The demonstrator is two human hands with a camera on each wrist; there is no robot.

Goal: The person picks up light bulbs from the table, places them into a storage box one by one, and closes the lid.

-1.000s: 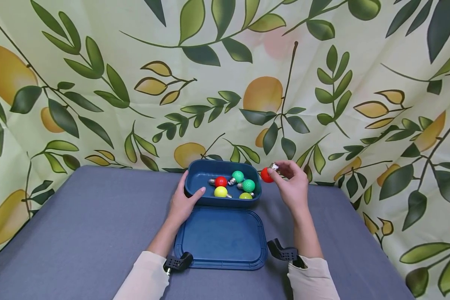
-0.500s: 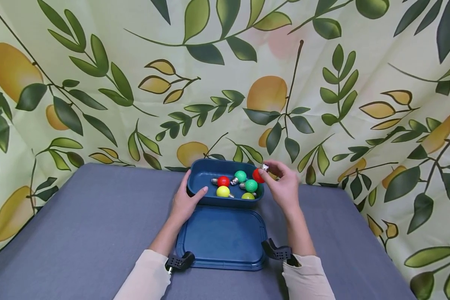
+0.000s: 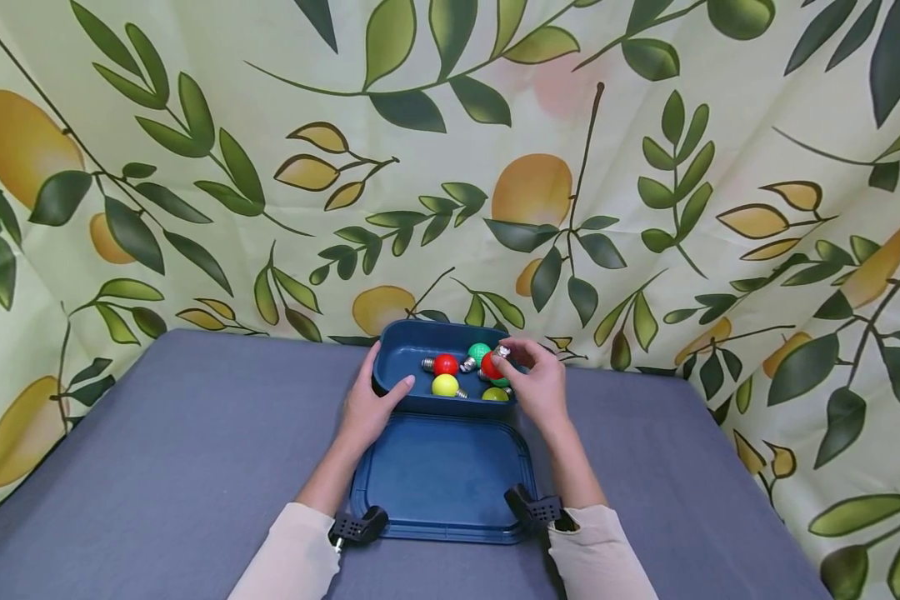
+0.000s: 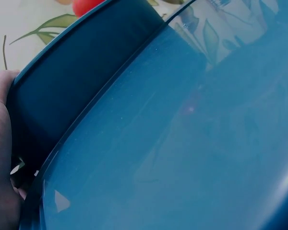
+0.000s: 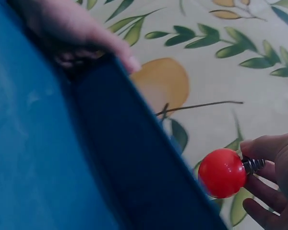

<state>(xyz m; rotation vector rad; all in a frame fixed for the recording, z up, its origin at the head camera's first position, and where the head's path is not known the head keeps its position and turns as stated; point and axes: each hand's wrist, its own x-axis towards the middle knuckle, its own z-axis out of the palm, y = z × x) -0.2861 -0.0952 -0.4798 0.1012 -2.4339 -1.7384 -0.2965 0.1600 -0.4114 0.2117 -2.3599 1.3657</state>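
Observation:
A red light bulb [image 5: 222, 173] is pinched by its metal screw base in my right hand [image 3: 542, 385], globe toward the box. In the head view it overlaps the right end of the blue box [image 3: 405, 403], in front of a green bulb. My left hand [image 3: 367, 404] grips the box's left end, thumb over the near rim. Inside the box lie another red bulb [image 3: 446, 364], a yellow bulb [image 3: 445, 385], a yellow-green bulb [image 3: 494, 394] and a green bulb [image 3: 477, 353]; a second green one is mostly hidden behind the held bulb.
A blue lid [image 3: 442, 475] lies flat on the grey cloth-covered table [image 3: 195, 450], just in front of the box. Behind the table hangs a leaf-and-fruit patterned curtain [image 3: 435, 250], close to the box's far side.
My right hand has carried the red bulb leftward from beside the box to over its right end, and lowered it slightly. The left hand keeps its grip on the box.

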